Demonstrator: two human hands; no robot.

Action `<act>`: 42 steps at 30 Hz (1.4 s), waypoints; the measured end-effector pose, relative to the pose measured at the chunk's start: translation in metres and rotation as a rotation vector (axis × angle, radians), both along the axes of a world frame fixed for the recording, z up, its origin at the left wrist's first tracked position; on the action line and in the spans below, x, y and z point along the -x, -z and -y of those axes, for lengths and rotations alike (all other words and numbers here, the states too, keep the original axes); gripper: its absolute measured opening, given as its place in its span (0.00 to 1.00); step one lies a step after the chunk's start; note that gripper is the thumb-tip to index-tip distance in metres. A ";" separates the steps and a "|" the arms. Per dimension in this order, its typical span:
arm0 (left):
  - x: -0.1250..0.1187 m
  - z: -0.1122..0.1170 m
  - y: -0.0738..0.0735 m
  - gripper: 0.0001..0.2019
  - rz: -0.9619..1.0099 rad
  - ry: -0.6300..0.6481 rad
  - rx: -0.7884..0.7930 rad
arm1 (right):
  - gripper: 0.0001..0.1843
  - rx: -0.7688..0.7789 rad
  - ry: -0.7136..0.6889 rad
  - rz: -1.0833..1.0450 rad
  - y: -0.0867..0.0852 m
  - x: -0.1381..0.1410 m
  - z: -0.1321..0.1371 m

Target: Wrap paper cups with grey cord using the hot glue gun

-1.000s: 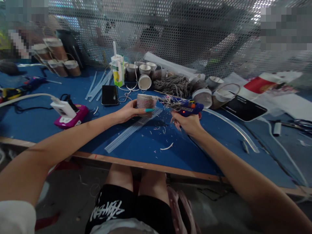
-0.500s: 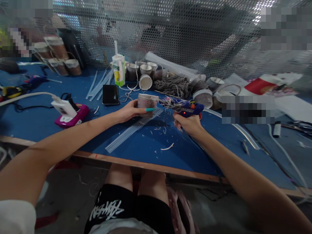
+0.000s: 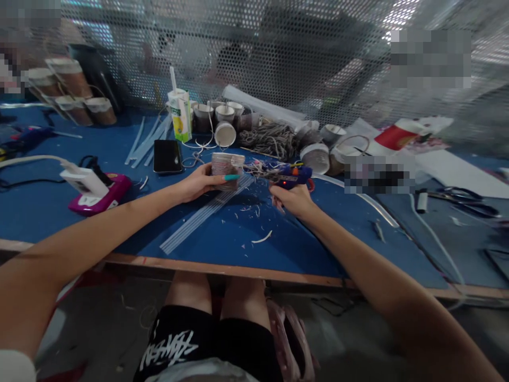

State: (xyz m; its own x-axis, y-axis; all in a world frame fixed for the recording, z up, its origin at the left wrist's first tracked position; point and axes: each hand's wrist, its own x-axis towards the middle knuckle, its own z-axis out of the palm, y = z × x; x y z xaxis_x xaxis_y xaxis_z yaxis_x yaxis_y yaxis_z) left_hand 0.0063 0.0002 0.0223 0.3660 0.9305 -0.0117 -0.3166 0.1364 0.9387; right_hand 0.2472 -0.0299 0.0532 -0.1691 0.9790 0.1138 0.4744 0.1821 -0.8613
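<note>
My left hand (image 3: 199,183) is wrapped round a small cup wound with cord (image 3: 226,165), held just above the blue table (image 3: 59,207). My right hand (image 3: 292,199) grips a blue hot glue gun (image 3: 292,174) whose nozzle points left at the cup's side. A red light glows on the gun. Clear glue sticks (image 3: 207,209) lie flat on the table under and in front of the cup, with small scraps scattered around them.
A black phone (image 3: 167,156) and a juice carton (image 3: 180,114) stand behind my left hand. More wrapped cups (image 3: 225,124), a heap of grey cord (image 3: 270,140), a pink device with a white plug (image 3: 95,188), scissors (image 3: 469,199) and a perforated metal screen (image 3: 278,53) surround the work area.
The view has shifted a little, so everything sits slightly further left. Both hands keep the same hold, the gun nozzle still at the cup.
</note>
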 end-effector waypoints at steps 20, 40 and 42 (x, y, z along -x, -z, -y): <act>0.001 -0.004 0.004 0.29 -0.006 0.043 -0.017 | 0.18 -0.059 -0.040 -0.173 0.000 -0.002 0.004; -0.001 0.001 -0.003 0.28 -0.011 0.016 0.010 | 0.10 -0.044 0.035 -0.137 -0.005 0.004 0.005; -0.001 0.000 -0.003 0.29 -0.008 0.016 0.014 | 0.11 -0.046 0.029 -0.137 -0.004 0.003 0.004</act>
State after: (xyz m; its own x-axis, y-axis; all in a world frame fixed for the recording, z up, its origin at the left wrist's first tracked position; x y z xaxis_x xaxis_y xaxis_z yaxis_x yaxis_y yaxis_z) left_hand 0.0073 -0.0003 0.0249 0.3805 0.9244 -0.0281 -0.3068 0.1548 0.9391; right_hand 0.2442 -0.0340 0.0575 -0.1208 0.9764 0.1792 0.3581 0.2112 -0.9095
